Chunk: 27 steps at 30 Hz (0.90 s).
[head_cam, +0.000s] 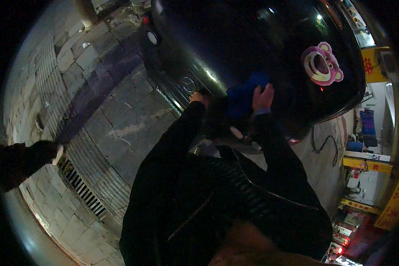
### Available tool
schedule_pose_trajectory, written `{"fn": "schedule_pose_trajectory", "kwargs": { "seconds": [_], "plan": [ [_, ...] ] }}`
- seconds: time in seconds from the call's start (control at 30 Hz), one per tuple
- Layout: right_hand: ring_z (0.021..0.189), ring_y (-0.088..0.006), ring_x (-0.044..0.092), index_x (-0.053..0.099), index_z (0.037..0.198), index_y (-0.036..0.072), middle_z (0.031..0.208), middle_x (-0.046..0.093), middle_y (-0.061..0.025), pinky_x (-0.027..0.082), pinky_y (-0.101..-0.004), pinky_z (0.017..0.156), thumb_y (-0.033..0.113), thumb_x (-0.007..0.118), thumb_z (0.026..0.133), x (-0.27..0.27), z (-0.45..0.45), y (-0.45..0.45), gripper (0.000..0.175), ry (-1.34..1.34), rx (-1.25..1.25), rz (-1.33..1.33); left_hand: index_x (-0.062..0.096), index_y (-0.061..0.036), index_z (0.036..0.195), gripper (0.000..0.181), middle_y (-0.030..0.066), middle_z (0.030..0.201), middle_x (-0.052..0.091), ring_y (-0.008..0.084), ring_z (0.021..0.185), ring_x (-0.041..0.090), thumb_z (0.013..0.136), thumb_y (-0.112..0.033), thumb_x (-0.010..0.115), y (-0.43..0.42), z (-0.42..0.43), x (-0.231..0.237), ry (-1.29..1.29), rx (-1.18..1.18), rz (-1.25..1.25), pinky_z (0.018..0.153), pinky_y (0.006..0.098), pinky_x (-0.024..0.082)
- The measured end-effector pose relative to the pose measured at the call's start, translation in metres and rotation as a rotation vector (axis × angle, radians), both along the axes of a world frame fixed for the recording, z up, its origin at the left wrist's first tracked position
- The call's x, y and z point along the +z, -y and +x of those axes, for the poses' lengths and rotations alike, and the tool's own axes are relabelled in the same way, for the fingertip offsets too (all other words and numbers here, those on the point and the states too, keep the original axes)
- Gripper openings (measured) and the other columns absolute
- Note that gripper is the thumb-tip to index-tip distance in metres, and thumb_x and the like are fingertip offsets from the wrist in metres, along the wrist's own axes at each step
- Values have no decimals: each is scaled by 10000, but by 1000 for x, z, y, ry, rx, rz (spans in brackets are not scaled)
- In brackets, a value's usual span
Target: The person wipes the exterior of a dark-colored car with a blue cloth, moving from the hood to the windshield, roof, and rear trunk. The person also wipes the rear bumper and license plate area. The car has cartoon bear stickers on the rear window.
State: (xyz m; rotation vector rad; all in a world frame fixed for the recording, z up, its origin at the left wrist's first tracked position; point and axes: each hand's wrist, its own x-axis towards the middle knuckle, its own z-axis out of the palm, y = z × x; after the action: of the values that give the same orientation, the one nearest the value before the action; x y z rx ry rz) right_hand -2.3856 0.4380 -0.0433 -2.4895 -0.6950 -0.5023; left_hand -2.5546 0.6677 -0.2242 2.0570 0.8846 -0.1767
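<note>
A blue cloth point(241, 96) lies bunched on the glossy dark rear of a car point(226, 43). My right hand point(264, 97) is on the cloth's right edge, holding it against the bodywork. To the left, my left hand point(198, 97) touches the car's rear close to a round emblem point(188, 84); its fingers are partly lost in the dark. A pink bear sticker point(322, 64) with an open mouth is on the car, right of the cloth. Both my forearms are in black sleeves.
Paving slabs point(119, 116) spread left of the car, with a drain grate point(83, 188) set in them. Another person's dark-clothed leg point(30, 161) stands at the far left. A post point(85, 13) rises at the top left. Lit shopfronts point(369, 186) line the right side.
</note>
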Motion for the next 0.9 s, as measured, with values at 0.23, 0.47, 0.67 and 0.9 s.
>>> {"fn": "schedule_pose_trajectory", "kwargs": {
  "seconds": [0.23,0.47,0.67,0.9],
  "plan": [
    [1367,-510,527,544,1487,-46,1500,555,-318,436,-603,1160,430,655,1020,1,6,-3,676,72,42,23,704,-7,1317,514,286,1298,723,432,1183,714,979,-390,649,-28,-28,-1,205,-81,13,974,517,590],
    [1328,-507,568,584,1458,-19,1496,571,-291,461,-601,1146,453,703,974,-9,12,-3,687,78,-7,-33,637,-63,1413,452,217,1361,676,425,1222,652,969,-146,634,-15,-70,102,685,341,207,1048,512,538],
    [1320,-474,590,636,1424,3,1466,614,-251,480,-555,1146,378,722,978,-4,37,5,589,243,173,-85,655,-76,1381,399,192,1493,604,421,1409,531,985,-123,671,-36,-2,203,1090,47,450,1152,509,453],
    [1188,-421,674,703,1325,88,1303,701,-216,582,-536,976,302,702,983,18,133,115,403,208,-436,-199,632,-77,1470,519,167,1608,542,402,1557,397,1035,-359,602,-23,69,225,715,-5,862,1269,606,264]
  ]
}}
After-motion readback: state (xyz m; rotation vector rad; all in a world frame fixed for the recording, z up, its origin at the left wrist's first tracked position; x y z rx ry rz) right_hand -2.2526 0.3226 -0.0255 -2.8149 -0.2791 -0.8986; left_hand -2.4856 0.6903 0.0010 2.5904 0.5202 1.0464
